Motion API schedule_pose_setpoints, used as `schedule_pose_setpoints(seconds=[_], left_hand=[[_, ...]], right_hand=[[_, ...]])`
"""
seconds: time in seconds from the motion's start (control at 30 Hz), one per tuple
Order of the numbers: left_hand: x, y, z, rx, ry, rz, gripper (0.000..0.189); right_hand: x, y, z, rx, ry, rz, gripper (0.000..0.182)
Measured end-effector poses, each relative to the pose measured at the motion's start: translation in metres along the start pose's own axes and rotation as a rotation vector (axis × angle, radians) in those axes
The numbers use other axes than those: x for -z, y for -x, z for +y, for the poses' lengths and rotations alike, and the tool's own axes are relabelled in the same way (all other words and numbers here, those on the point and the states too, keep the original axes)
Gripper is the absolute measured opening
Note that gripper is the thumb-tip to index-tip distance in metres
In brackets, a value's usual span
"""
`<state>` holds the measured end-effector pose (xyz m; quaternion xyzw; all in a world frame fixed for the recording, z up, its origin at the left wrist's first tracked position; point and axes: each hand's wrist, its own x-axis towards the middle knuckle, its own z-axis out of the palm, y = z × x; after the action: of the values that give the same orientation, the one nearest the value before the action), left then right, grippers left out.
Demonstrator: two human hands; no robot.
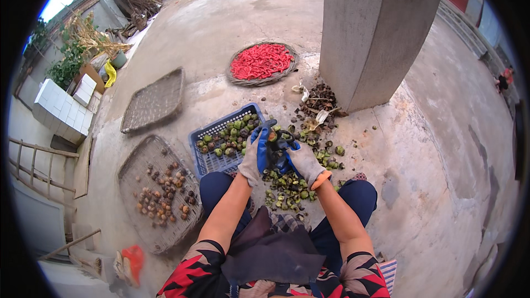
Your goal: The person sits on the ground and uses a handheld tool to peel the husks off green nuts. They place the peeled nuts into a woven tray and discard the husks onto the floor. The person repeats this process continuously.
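Observation:
My left hand (257, 151), in a grey and blue coated work glove, is closed around a green-husked walnut (272, 135). My right hand (299, 158), gloved alike with an orange cuff, meets it on the right side; its dark fingertips are bent, and whether they grip a tool cannot be told. Beneath both hands lies a heap of split green husks (290, 188). Left of them stands a blue plastic crate (203, 165) holding green and browning walnuts (230, 140). Brown walnuts without green husks (159, 203) rest in a flat woven tray (132, 165) at the lower left.
A bare woven tray (155, 101) lies beyond the crate. Red chillies (261, 62) fill a round woven tray (237, 79). Dark dried husks (323, 99) are piled against a concrete pillar (364, 37). A wooden ladder (41, 167) is at far left; a person (505, 78) is at far right.

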<state>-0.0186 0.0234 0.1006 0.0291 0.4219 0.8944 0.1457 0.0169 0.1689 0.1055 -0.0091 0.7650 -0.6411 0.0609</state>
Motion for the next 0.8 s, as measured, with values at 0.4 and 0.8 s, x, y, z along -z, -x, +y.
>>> schedule_pose_setpoints(seconds=[0.4, 0.8], left_hand=[[0.002, -0.005, -0.005, -0.002, 0.181, 0.022, 0.03], [-0.005, -0.009, -0.007, -0.032, 0.115, 0.191, 0.023]], right_hand=[[-0.003, -0.007, 0.015, -0.079, 0.03, 0.037, 0.037], [-0.011, -0.001, 0.0, 0.022, 0.352, -0.036, 0.033]])
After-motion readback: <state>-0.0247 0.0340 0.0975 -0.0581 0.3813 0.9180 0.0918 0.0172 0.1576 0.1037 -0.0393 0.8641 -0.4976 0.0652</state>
